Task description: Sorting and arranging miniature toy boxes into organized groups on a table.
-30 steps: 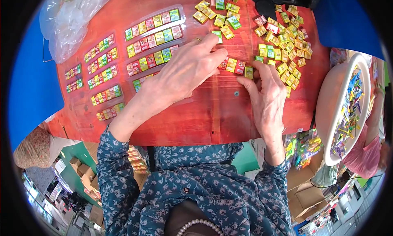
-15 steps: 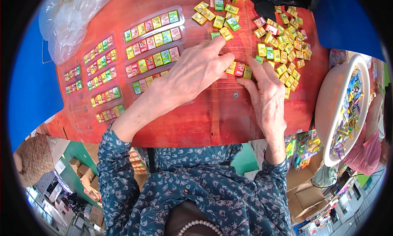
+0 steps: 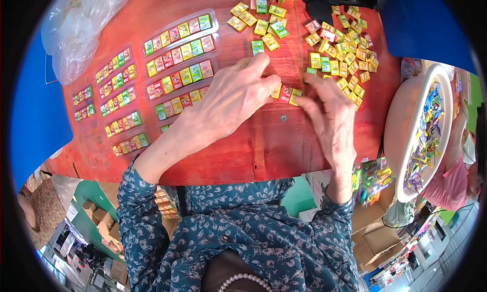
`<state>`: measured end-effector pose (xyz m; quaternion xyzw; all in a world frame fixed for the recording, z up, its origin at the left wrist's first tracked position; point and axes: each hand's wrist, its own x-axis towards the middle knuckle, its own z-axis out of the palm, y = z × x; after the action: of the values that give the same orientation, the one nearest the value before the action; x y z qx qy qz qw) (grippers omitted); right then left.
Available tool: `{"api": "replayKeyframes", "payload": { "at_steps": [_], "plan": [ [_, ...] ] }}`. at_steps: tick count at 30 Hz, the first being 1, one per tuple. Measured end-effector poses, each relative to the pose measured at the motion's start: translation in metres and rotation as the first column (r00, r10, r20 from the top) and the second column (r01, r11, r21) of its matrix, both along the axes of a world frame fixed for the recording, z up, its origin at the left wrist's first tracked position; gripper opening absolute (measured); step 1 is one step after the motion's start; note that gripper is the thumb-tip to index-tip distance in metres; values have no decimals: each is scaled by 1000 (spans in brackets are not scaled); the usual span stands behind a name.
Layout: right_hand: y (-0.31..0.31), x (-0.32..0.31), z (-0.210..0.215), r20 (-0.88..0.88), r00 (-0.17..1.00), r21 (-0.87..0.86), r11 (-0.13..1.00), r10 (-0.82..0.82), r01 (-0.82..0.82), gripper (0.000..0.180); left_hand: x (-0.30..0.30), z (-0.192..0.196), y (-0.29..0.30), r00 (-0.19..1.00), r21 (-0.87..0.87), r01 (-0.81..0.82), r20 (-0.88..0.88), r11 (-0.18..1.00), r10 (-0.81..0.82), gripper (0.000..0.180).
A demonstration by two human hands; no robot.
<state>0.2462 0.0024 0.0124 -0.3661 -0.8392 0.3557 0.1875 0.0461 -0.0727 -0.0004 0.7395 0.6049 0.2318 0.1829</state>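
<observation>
Red wood fills the table (image 3: pixel 253 150) as we line up a short row of small packets (image 3: pixel 285 93) near its middle. Our left hand (image 3: pixel 228 102) pins the row, fingers flat, clenched on nothing; our right hand (image 3: pixel 329 114) nudges its end, fingers loose. Next likely needs another from the loose pile (image 3: pixel 340 43) toward the far right corner. Filled trays (image 3: pixel 177 64) crowd the left; bare wood lies along the near edge.

Short row of small square wrapped candies (image 3: pixel 285 93), yellow, red and yellow-green, lying flat and edge to edge on the red wooden tabletop (image 3: pixel 264 145). The row sits between the fingertips of both hands; its left end is partly covered by the left hand's fingers, and its right end touches the right hand's fingertips. Wrappers glossy and closed.
</observation>
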Motion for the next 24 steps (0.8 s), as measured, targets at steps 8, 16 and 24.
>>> {"api": "replayKeyframes", "payload": {
  "at_steps": [8,16,24],
  "plan": [
    [21,1,-11,108,994,200,979,4,-26,33,5,10,1,994,-20,-23,-104,1000,21,40],
    [17,9,-3,120,992,107,993,40,-53,33,23,-1,16,984,122,147,-115,982,-133,41],
    [6,10,4,55,993,-54,994,103,-100,43,22,-7,15,983,144,140,-137,980,-120,41]
  ]
}}
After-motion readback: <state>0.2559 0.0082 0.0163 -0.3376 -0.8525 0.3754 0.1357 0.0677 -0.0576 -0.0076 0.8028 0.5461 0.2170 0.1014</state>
